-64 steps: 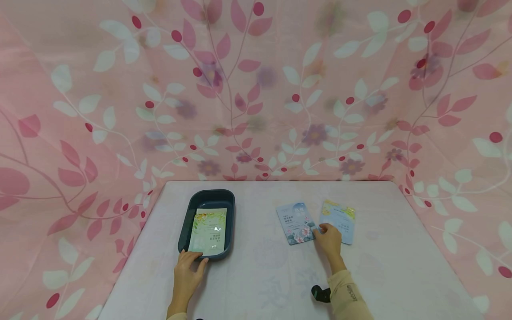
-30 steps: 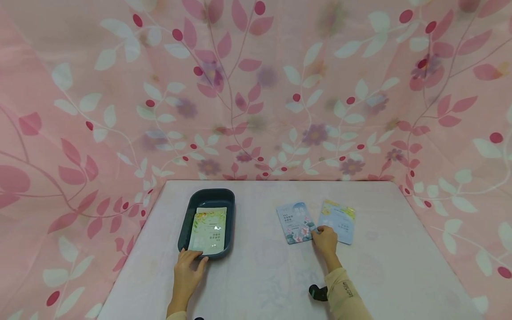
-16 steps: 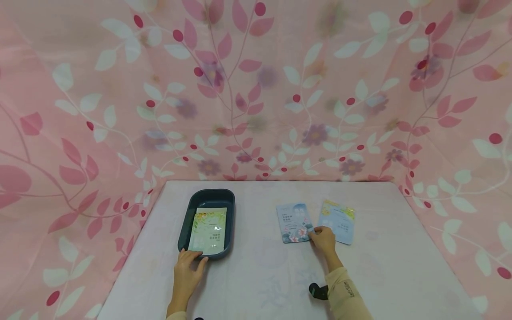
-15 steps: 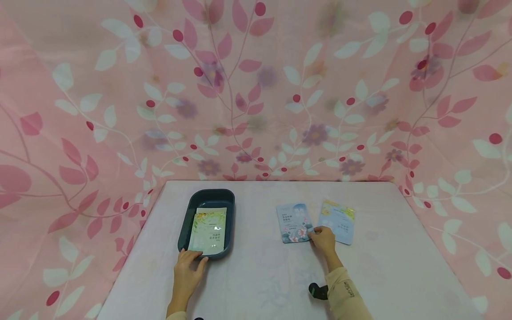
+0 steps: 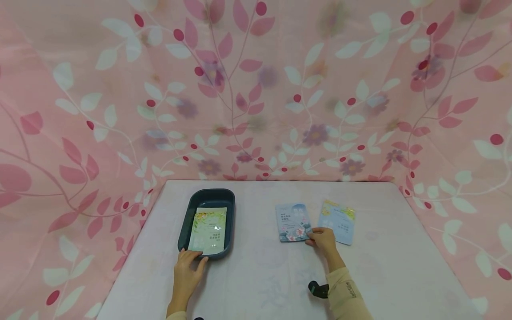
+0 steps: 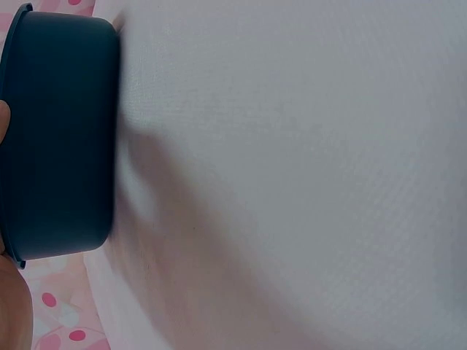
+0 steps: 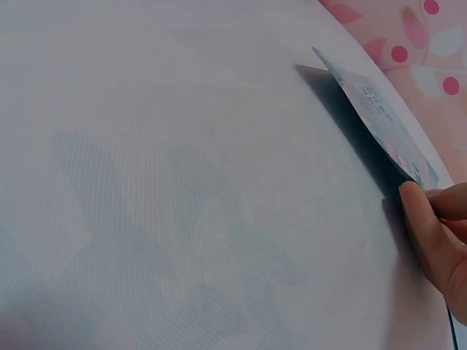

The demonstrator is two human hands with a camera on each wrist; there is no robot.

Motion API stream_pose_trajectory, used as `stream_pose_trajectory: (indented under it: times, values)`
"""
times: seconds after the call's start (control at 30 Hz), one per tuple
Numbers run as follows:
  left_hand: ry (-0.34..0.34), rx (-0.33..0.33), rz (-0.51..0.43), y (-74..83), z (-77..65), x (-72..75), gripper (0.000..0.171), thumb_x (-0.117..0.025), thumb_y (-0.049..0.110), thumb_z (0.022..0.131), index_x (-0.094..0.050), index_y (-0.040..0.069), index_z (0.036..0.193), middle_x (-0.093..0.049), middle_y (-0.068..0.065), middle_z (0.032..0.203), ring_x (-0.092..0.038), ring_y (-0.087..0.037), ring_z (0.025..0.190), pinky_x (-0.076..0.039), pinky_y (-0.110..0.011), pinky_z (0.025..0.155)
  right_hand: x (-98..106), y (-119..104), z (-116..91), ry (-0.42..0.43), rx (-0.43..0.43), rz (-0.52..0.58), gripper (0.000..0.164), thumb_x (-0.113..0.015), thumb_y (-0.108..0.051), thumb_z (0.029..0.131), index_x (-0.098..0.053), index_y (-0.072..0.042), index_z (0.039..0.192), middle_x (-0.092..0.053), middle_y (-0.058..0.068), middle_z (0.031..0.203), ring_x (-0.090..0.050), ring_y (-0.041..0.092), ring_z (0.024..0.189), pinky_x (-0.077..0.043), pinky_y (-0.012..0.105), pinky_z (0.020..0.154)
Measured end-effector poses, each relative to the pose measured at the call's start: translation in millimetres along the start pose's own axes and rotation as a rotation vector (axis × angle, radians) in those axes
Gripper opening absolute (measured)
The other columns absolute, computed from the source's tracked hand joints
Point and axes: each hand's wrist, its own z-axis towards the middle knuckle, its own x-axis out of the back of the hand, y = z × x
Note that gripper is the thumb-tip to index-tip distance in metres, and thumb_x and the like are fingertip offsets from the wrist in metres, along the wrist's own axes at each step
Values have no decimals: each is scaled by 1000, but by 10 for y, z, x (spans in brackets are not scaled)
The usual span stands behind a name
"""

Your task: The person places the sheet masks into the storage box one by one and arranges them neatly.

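Note:
My right hand (image 5: 323, 240) pinches the lower right corner of a blue floral sachet (image 5: 294, 222), flat like a sheet mask packet. In the right wrist view, this sachet (image 7: 376, 117) tilts up off the cloth, a dark shadow under it. Beside it on the right lies a light blue sachet with yellow flowers (image 5: 338, 222), its lower left part behind the hand. At the left, my left hand (image 5: 188, 273) holds the near rim of a deep dark teal tray (image 5: 230, 226). Inside the tray are green sachets (image 5: 209, 231), one overlapping another.
A white cloth (image 5: 260, 275) covers the table. Pink floral fabric (image 5: 256, 111) hangs behind it and along both sides. A small black object (image 5: 318, 290) shows next to the right sleeve (image 5: 346, 293).
The right hand has shifted slightly left and taken hold of the blue floral sachet's corner, turning it a little straighter. The left hand and the tray stay in place.

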Motion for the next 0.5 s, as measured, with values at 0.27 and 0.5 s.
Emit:
stream_pose_trajectory:
  times: [0.27,0.5]
  values:
    - [-5,1,-5,-2,-8,1,27,-83,-11,56,-67,-6,78,-65,-12,74,-60,-26,72,-37,-63,90,7,-44,-43,-61,-39,220,40,-55,11,86,-44,21,123,-57,24,98,-67,16,66,-58,29,69]
    - [-9,10,-7,-9,-5,0,27,-82,-11,57,-67,-6,78,-65,-12,74,-60,-26,73,-37,-63,91,11,-147,-104,-54,-29,249,40,-53,12,86,-44,19,124,-58,22,97,-68,17,67,-58,29,70]
